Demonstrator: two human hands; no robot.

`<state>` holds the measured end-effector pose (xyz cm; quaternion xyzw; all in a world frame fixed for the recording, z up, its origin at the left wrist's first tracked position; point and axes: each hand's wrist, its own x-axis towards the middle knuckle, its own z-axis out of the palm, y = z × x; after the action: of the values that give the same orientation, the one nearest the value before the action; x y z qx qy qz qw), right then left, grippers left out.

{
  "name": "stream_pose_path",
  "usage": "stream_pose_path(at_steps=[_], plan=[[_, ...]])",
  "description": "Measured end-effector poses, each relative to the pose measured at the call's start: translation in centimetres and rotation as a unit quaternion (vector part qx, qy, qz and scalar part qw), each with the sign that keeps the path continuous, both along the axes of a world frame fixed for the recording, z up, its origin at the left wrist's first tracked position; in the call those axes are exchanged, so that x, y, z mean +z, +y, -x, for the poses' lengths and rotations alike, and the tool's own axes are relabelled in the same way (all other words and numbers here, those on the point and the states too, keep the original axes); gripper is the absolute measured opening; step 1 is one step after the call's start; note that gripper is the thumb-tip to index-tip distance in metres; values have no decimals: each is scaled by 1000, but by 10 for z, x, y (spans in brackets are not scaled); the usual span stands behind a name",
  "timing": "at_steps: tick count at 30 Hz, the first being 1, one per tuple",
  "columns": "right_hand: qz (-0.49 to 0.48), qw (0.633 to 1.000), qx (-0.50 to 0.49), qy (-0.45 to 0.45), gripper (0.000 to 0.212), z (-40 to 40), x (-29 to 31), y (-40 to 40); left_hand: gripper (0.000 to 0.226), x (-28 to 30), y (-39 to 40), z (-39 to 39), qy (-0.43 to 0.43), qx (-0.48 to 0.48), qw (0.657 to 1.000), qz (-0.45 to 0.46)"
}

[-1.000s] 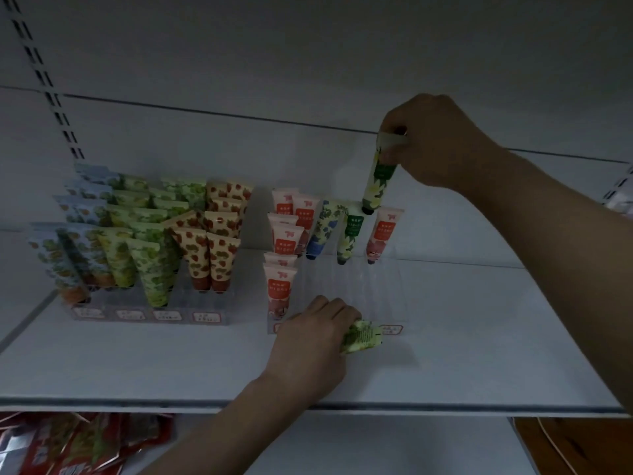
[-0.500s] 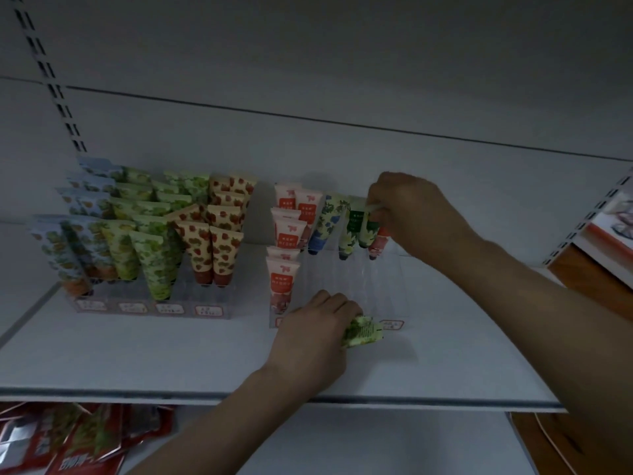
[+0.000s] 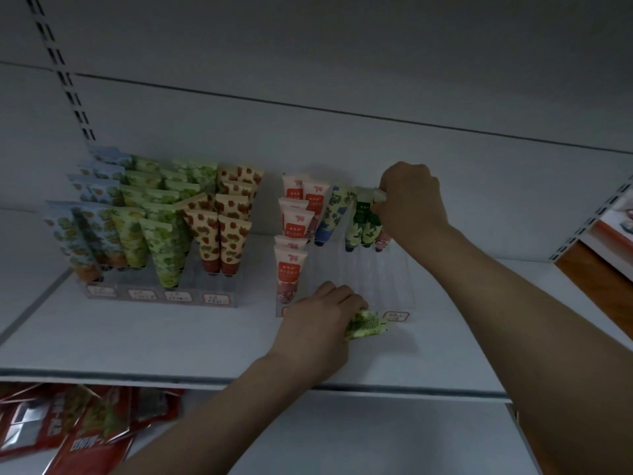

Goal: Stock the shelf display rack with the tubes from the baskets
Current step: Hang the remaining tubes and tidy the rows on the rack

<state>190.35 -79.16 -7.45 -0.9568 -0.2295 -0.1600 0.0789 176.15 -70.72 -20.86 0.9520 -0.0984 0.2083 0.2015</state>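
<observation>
A clear display rack [image 3: 376,279] stands on the white shelf [image 3: 171,344], holding red tubes at its left and a blue and a green tube [image 3: 354,222] in its back row. My right hand [image 3: 409,204] pinches the top of a second green tube [image 3: 371,224], which stands in the back row beside the first. My left hand [image 3: 322,323] rests at the rack's front edge and grips green tubes [image 3: 366,324] that stick out to the right.
A second rack [image 3: 161,296] to the left is full of blue, green and strawberry-patterned tubes. Red packets [image 3: 68,430] lie on the shelf below. Another shelf unit's edge [image 3: 609,228] shows at the far right.
My right hand came down from above the rack with the green tube and set it into the back row. My left hand stayed where it was.
</observation>
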Motion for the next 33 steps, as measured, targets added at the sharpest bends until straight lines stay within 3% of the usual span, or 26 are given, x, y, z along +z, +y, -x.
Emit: stream_pose_path(at_steps=[4, 8, 13, 22, 26, 33], plan=[[9, 1000, -16, 2, 31, 2, 4, 4, 49, 0, 0, 0, -2, 3, 1000, 2], [-20, 999, -6, -36, 10, 1, -1, 2, 48, 0, 1, 0, -8, -2, 1000, 7], [41, 998, -9, -47, 28, -4, 9, -1, 50, 1, 4, 2, -13, -2, 1000, -2], [26, 999, -36, 16, 46, -16, 10, 7, 50, 0, 4, 2, -1, -4, 1000, -3], [14, 999, -39, 26, 43, -14, 9, 4, 50, 0, 4, 3, -2, -4, 1000, -3], [74, 996, -36, 23, 42, -1, 8, -3, 49, 0, 6, 1, -5, -11, 1000, 7]])
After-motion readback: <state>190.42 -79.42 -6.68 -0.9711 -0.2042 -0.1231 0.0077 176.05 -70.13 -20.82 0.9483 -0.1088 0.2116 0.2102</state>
